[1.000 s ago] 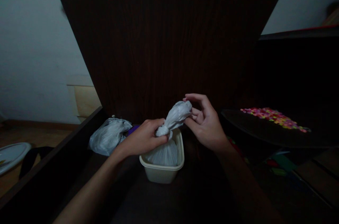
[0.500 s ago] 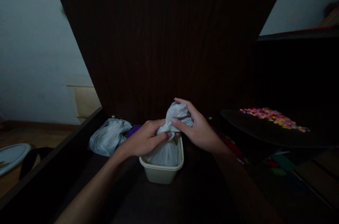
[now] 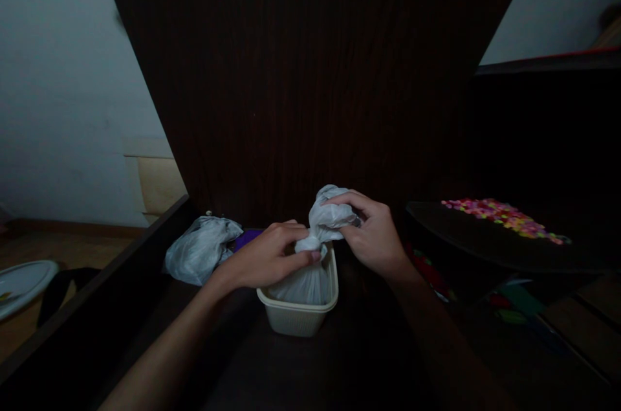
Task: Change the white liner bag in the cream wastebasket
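Note:
A white plastic bag (image 3: 308, 287), knotted at its neck, sits inside a cream plastic basket (image 3: 297, 322) in front of me. My left hand (image 3: 266, 254) grips the bag just below the knot, thumb on the near side. Its other fingers are partly hidden behind the bag. The loose top of the bag, above the knot, is between the thumb and fingers of my right hand (image 3: 373, 235). What the bag contains is hidden.
A second crumpled plastic bag (image 3: 200, 250) lies at the left beside something purple (image 3: 247, 239). Behind rises a tall dark wooden panel (image 3: 315, 87). Right of my hands is a dark surface bearing a pink and yellow beaded strip (image 3: 504, 220). A low dark side board (image 3: 92, 294) runs along the left.
My right hand has shifted slightly right and changed its hold on the bag's top, which now bunches higher above the knot. The left hand stays nearly in place.

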`<state>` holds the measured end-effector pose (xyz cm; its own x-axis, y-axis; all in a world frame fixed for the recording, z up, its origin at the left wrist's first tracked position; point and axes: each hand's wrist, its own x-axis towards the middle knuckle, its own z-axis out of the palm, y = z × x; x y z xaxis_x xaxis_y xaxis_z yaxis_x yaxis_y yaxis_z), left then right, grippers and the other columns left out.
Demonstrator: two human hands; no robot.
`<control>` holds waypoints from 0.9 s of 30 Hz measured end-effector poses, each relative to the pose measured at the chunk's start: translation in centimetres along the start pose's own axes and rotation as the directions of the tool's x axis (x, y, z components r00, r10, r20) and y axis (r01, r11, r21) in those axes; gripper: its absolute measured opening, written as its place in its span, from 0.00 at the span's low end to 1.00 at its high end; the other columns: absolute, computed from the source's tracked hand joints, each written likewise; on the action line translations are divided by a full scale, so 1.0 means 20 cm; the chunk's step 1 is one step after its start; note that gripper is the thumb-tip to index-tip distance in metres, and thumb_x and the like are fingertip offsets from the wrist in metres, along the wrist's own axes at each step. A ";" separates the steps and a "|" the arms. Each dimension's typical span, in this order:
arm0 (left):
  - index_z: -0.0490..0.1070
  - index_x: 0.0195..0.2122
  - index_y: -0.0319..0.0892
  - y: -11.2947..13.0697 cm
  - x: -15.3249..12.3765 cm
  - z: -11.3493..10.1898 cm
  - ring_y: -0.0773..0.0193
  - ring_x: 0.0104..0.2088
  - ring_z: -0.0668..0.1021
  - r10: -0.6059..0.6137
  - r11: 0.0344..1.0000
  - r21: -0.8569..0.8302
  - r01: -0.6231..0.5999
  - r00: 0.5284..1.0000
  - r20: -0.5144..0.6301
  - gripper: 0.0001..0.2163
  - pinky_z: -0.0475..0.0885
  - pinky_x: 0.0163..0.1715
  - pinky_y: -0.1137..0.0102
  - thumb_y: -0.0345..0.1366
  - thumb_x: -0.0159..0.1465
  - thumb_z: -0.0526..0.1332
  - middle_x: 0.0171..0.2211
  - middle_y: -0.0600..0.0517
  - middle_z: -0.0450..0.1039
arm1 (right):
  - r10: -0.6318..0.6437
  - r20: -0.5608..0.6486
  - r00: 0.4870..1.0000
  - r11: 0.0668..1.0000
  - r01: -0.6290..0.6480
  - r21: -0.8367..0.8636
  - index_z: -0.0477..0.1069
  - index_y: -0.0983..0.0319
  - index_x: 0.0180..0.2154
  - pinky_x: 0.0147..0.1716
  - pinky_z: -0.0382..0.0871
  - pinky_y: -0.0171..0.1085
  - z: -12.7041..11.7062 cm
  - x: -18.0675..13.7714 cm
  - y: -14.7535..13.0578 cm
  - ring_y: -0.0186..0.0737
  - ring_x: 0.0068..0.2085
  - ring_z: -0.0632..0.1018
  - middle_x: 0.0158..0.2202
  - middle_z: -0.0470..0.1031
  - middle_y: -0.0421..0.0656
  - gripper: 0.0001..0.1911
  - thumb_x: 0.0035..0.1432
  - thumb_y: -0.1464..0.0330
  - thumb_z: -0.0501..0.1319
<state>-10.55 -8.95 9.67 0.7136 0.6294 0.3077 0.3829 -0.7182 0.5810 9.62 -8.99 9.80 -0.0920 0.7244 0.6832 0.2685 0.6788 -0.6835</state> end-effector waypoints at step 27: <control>0.71 0.28 0.40 -0.02 0.00 0.01 0.65 0.32 0.74 0.004 1.000 0.025 -0.006 0.997 0.079 0.18 0.68 0.38 0.71 0.41 0.73 0.54 0.27 0.54 0.71 | 0.183 -0.224 0.957 0.944 -0.108 0.312 0.77 0.59 0.30 0.38 0.75 0.42 -0.02 0.02 0.02 0.43 0.38 0.80 0.33 0.80 0.41 0.09 0.44 0.76 0.64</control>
<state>-10.63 -8.81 9.38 0.7593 0.6010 0.2495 0.3933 -0.7293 0.5598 10.11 -8.52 9.95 0.1761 0.7908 0.5862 -0.0363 0.6003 -0.7990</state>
